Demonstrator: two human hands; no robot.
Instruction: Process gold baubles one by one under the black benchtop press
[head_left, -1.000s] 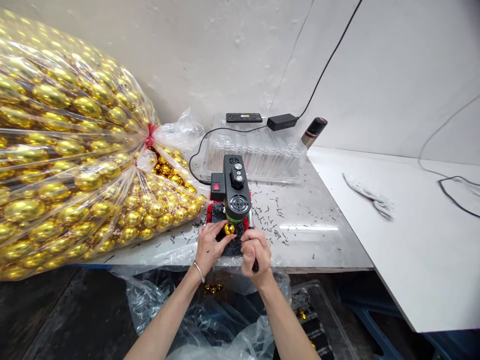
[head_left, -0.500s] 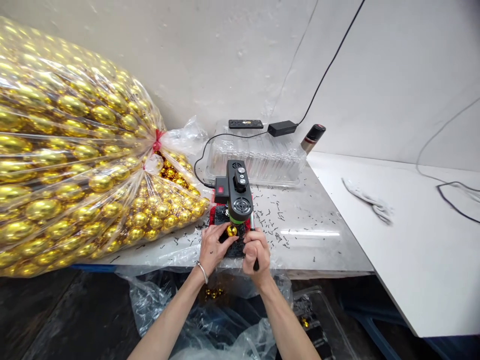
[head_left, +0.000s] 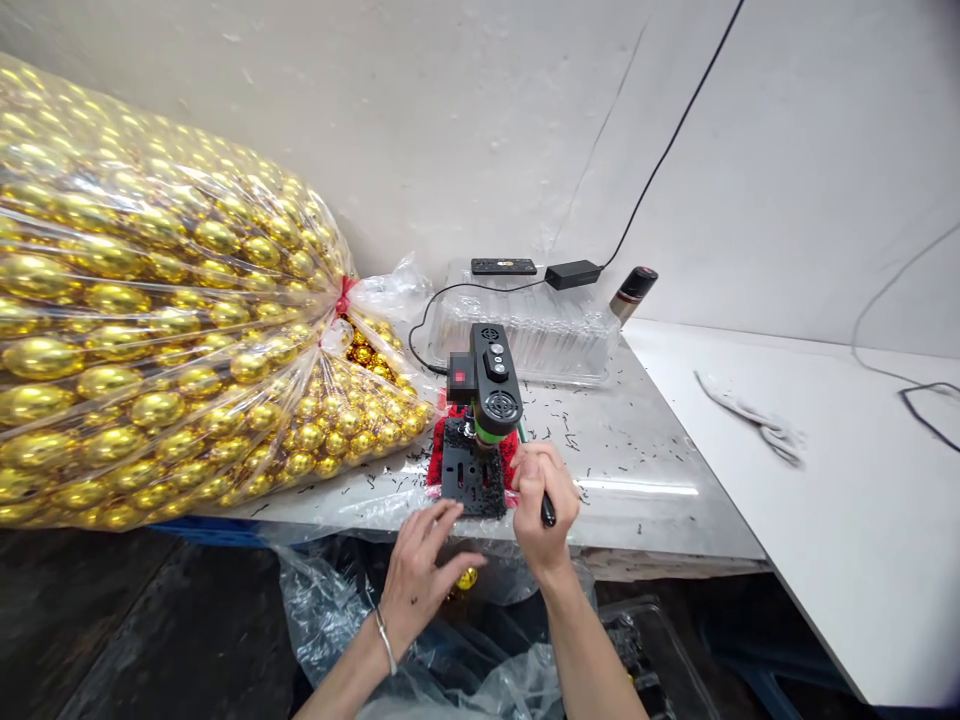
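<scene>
My left hand (head_left: 421,572) is open at the table's front edge, thumb and fingers apart. A gold ball (head_left: 466,579) shows just below its thumb, over the plastic sheeting in front of the table. My right hand (head_left: 546,497) is wrapped round the black-ended lever (head_left: 548,511) at the right side of a small press machine (head_left: 495,380). The machine's dark slotted base plate (head_left: 472,475) has no ball on it and lies on a red mat (head_left: 436,452).
Large clear bags of gold balls (head_left: 172,330) fill the left side. Behind the machine are a clear plastic tray (head_left: 532,335), a power adapter (head_left: 574,274) and a dark-capped bottle (head_left: 634,292). Small black bits litter the metal tabletop (head_left: 660,450). Cables lie on the white table (head_left: 750,380).
My left hand has drawn back from the machine toward me and opened. The gold ball it held under the head is gone from there. My right hand still grips the lever, lower and further right.
</scene>
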